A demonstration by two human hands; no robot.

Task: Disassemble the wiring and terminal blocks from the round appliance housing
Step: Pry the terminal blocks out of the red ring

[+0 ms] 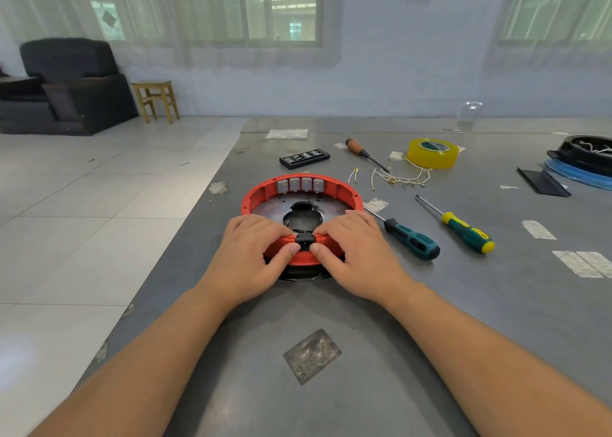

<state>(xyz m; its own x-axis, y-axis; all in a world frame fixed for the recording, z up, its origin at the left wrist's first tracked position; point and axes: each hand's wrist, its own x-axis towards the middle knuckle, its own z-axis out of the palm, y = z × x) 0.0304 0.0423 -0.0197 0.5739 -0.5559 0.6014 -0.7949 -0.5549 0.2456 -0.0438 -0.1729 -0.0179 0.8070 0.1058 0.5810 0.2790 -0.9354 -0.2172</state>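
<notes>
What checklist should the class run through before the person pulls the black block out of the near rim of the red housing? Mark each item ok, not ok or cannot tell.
1. Both hands on the part: left hand and right hand pinch the black block from either side: ok.
2. Red housing flat on the table: ok.
3. Wires off the black block: cannot tell, thumbs hide it.
4. Removed wires lying apart from the housing: ok.
5. Four grey terminal blocks removed: not ok, they sit on the far rim.
6. Teal-black screwdriver near the right hand: ok.
</notes>
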